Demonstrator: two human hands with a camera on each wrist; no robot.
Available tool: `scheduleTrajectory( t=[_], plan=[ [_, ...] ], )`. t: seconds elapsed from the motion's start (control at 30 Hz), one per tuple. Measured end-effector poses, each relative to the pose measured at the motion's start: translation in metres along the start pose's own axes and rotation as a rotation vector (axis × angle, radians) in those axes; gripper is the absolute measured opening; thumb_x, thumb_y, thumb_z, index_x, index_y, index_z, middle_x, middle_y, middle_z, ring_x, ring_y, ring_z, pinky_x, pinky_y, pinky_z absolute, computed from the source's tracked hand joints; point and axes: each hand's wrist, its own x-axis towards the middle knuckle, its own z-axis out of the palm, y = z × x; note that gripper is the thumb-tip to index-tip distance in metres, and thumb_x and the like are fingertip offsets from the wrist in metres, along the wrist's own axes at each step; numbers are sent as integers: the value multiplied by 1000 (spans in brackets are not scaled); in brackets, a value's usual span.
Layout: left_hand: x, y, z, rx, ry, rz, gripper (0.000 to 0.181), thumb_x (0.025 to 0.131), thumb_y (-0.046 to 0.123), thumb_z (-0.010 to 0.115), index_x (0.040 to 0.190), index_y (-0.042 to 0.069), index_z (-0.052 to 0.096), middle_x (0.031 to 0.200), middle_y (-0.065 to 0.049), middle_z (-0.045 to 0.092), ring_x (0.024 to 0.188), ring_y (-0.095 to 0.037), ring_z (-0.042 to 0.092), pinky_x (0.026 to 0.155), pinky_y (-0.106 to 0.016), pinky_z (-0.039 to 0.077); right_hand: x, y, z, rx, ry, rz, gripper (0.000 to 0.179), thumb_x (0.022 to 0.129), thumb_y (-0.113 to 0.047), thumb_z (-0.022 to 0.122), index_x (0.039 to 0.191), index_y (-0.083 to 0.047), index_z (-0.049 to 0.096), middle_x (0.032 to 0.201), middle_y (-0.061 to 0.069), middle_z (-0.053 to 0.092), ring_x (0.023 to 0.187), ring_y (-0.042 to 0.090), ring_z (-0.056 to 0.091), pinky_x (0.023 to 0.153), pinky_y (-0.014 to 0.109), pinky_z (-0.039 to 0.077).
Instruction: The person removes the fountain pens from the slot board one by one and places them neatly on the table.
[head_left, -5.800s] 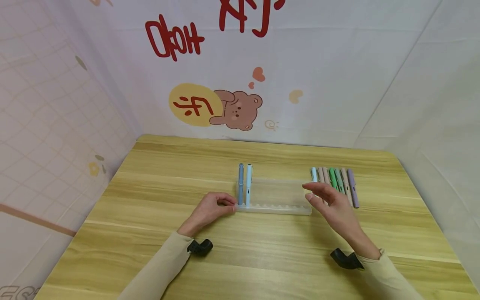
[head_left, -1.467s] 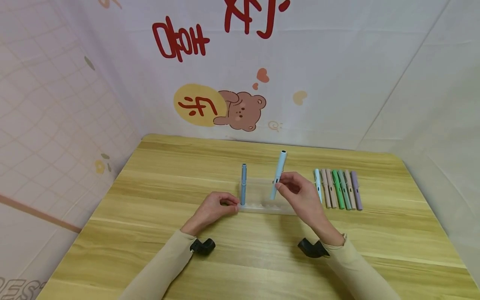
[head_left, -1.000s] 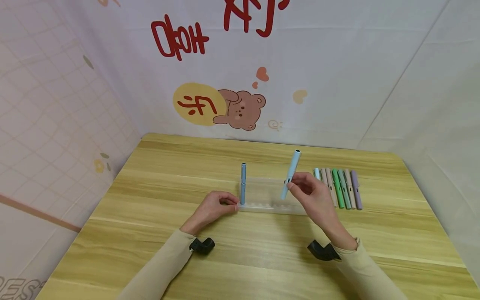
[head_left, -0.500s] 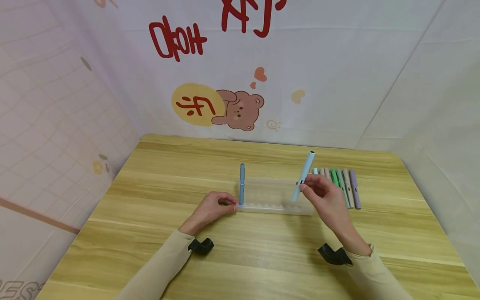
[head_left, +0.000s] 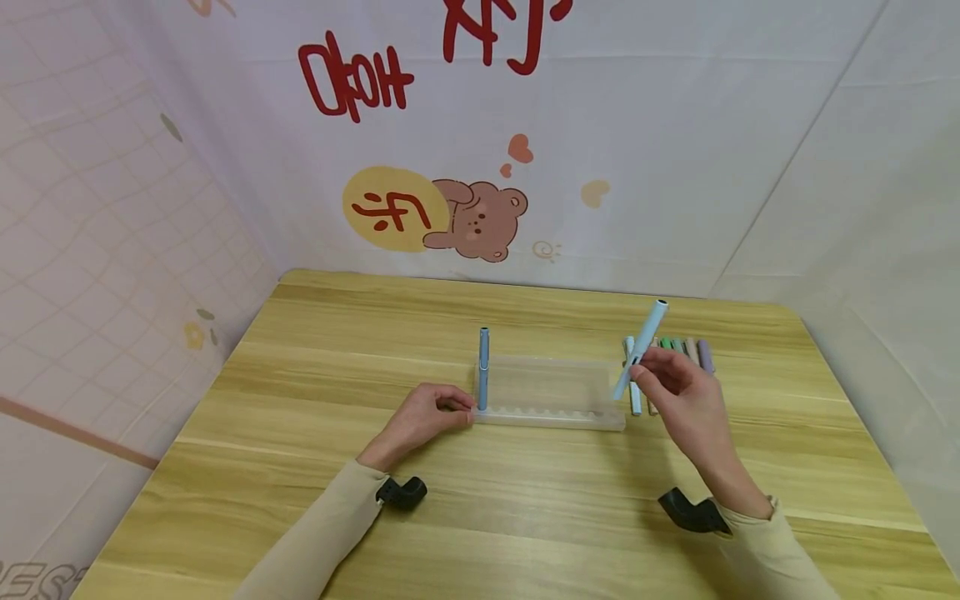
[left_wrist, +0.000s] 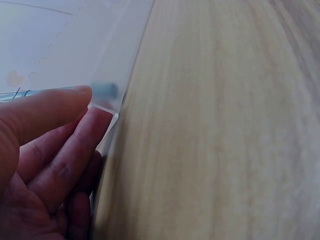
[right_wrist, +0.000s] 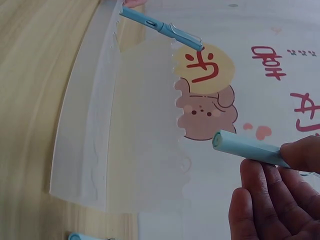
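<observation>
A clear plastic pen stand (head_left: 551,419) with a notched front sits mid-table, a darker blue pen (head_left: 483,371) upright at its left end. My left hand (head_left: 420,423) holds the stand's left end; in the left wrist view its thumb and fingers (left_wrist: 65,160) pinch the corner. A light blue pen (head_left: 651,329) is pinched between thumb and fingers of my right hand (head_left: 686,408), tilted and raised just past the stand's right end. In the right wrist view this pen (right_wrist: 247,149) shows its near end toward the stand's back panel (right_wrist: 145,130).
To the right lies a row of pens, partly hidden by my right hand: another light blue pen (head_left: 636,400), several brown and green ones, and a purple pen (head_left: 706,357) at the far side. A white printed cloth (head_left: 660,150) hangs behind the wooden table (head_left: 525,517).
The light blue pen, earlier upright in the stand beside the darker one, has been lifted out by my right hand and carried rightward, over the row. My left hand stays on the stand.
</observation>
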Motion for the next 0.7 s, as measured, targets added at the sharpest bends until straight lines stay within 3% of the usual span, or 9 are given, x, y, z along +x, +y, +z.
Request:
scheduleTrajectory(
  t=[0.43,0.7],
  plan=[
    [1,3,1,-1,1,-4,15,93,14,78,107,11,79,96,1,75,92,-15,67,87,-36,49,1,14,-26,-62,76,77,30,101,-19,69,124,1,67,99,-21,71,92,-5,66,74,12,51],
    [1,5,1,-8,4,-2,16,93,15,78,108,11,78,98,1,76,93,-16,67,87,-36,50,3,24,-43,-55,98,94,33,100,-20,71,124,3,67,101,-24,69,92,-7,66,74,12,52]
  ],
)
